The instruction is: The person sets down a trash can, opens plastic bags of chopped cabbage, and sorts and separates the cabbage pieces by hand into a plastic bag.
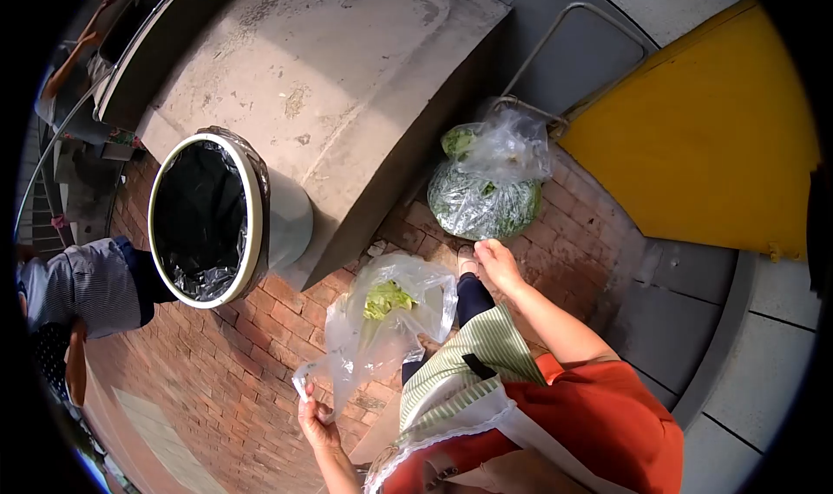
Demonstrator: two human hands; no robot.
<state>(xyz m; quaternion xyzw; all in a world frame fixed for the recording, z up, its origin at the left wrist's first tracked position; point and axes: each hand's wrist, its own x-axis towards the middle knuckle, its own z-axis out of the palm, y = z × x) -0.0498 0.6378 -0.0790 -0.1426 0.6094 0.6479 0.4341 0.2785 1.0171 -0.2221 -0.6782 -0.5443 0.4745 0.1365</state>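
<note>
My left hand (318, 420) is closed on the bunched edge of a clear plastic bag (347, 333). The bag hangs open above the brick floor, with light green leaves (388, 300) in it. My right hand (495, 261) is just below a larger clear bag (486, 203) packed with greens, its fingers drawn together; whether it pinches anything is too small to tell. A smaller bag (512, 147) with leaves rests against the top of the large one.
A bin (291, 221) with a black liner stands at the left beside a concrete slab (295, 78). A yellow panel (703, 138) and a metal bar (542, 39) are at the upper right. Other people (100, 290) are at the left edge.
</note>
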